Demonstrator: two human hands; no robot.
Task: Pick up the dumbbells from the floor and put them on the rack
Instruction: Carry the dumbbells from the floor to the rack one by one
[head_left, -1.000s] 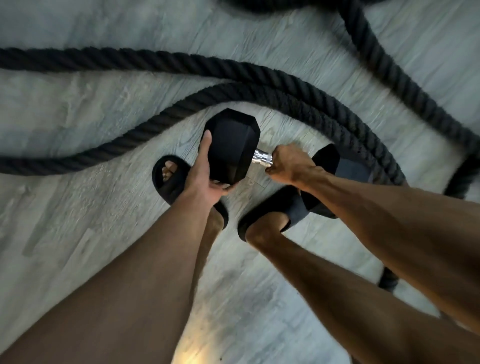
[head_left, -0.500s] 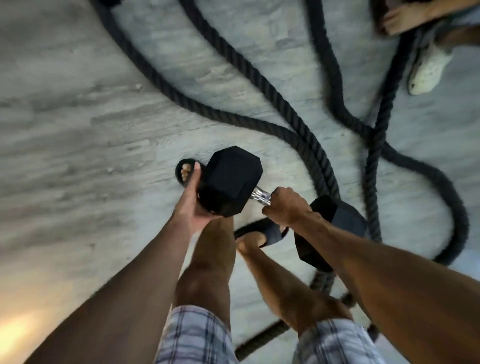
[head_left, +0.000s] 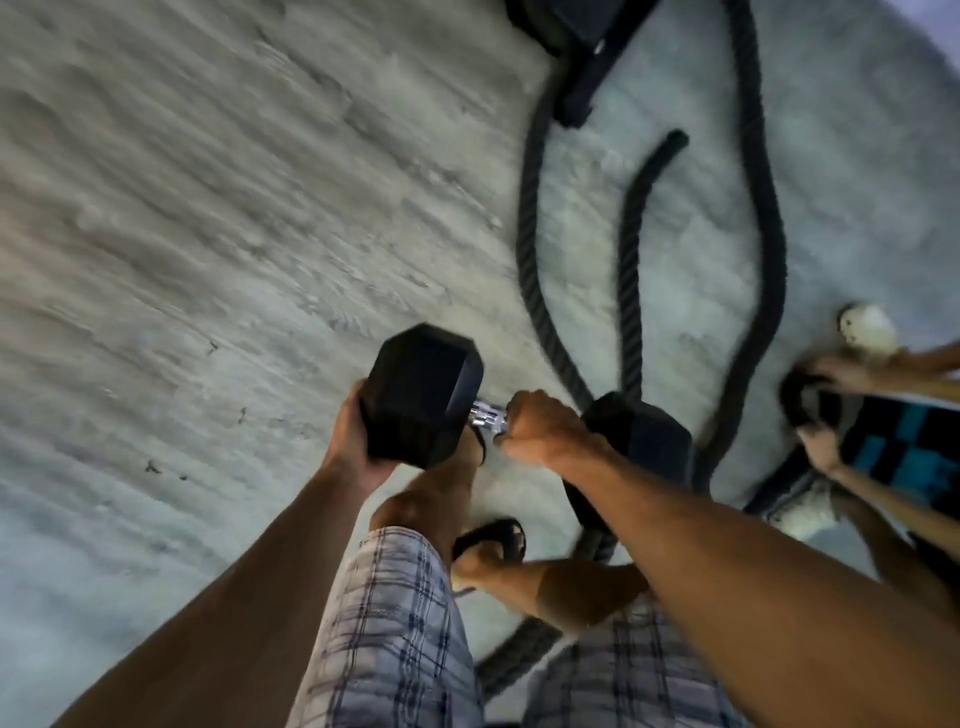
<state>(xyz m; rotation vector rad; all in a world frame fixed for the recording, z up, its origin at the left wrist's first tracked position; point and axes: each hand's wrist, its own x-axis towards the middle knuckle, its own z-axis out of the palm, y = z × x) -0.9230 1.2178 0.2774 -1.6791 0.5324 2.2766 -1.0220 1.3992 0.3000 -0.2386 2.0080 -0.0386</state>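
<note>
A black hex dumbbell (head_left: 423, 395) with a chrome handle hangs in the air above my legs, held by both hands. My left hand (head_left: 349, 441) cups the underside of its left head. My right hand (head_left: 543, 428) is closed around the handle, hiding most of it. The right head (head_left: 641, 436) shows behind my right wrist. No rack is in view.
Thick black battle ropes (head_left: 530, 249) snake across the grey wood-look floor (head_left: 208, 234) ahead and under my feet. Another person's hands and legs (head_left: 852, 426) are at the right edge, near a white shoe (head_left: 870, 327). A dark object (head_left: 576, 62) lies at the top.
The dumbbell has risen from near the floor to above knee height, still in both hands. My view has turned; the ropes now lie ahead right and another person has come into view.
</note>
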